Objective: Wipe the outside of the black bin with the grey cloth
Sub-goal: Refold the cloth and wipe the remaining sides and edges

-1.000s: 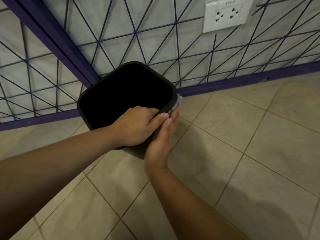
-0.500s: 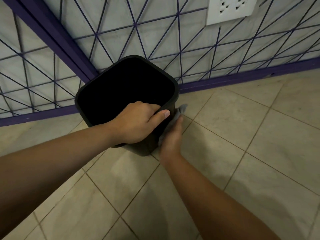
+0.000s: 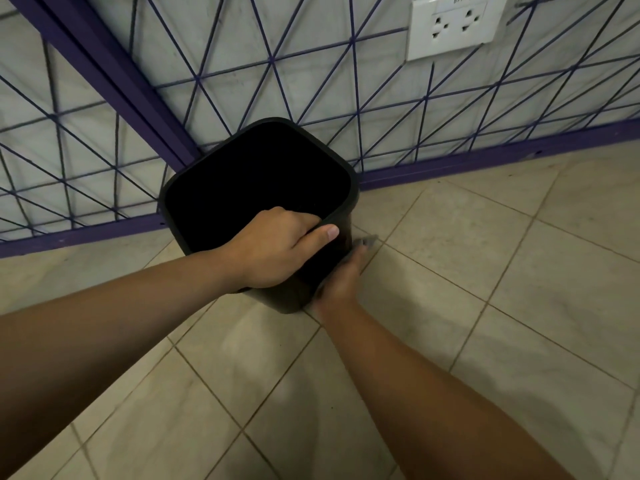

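- Black bin (image 3: 258, 188) stands on tiled floor (image 3: 485, 271) in a corner, just in front of the purple-grid wall (image 3: 311, 81), mouth up, tipped slightly toward the person.
- Left hand (image 3: 277, 251) grips near rim: fingers curled inside, thumb along outer edge.
- Right hand (image 3: 341, 282) lies flat vs. bin's right outer wall, low down, pressing grey cloth (image 3: 367, 242); only a corner shows past the fingertips.
- Wall to wipe runs rim-to-base beside the right hand, so likely stroke goes along it w/ left hand steadying.
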